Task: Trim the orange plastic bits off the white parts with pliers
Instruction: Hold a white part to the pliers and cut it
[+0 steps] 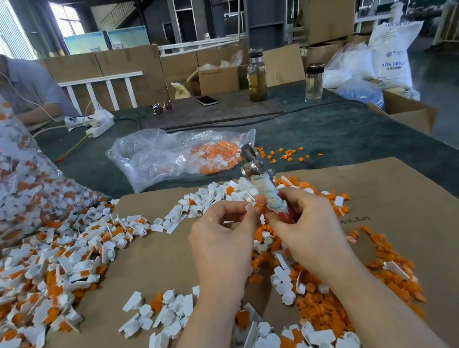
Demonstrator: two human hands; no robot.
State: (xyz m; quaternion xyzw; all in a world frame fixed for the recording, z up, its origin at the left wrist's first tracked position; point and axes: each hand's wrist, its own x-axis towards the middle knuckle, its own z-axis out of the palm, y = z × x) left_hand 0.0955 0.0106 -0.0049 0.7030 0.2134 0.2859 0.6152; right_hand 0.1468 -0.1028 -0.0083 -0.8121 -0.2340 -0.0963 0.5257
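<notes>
The person's left hand [219, 232] pinches one small white plastic part with an orange bit on it [253, 206] between thumb and fingertips. It is held up in the air, over the flat brown cardboard sheet [152, 264]. The right hand [305, 222] holds the metal pliers with wrapped, red-tipped handles [263, 186]. The fingers curl round the handles and the metal head points up and away. The part touches the right fingers, low by the handles, not at the head.

To do this step well, I think the part has to go up to the cutting head. The cut should sit right where orange meets white, so no white is lost.

There is not much bare room. A pile of white and orange uncut parts [38, 282] lies to the left. A heap of cut orange scraps [389, 278] lies to the right. Bare cardboard shows just left of the hands. The cardboard's far edge is just behind the pliers.
</notes>
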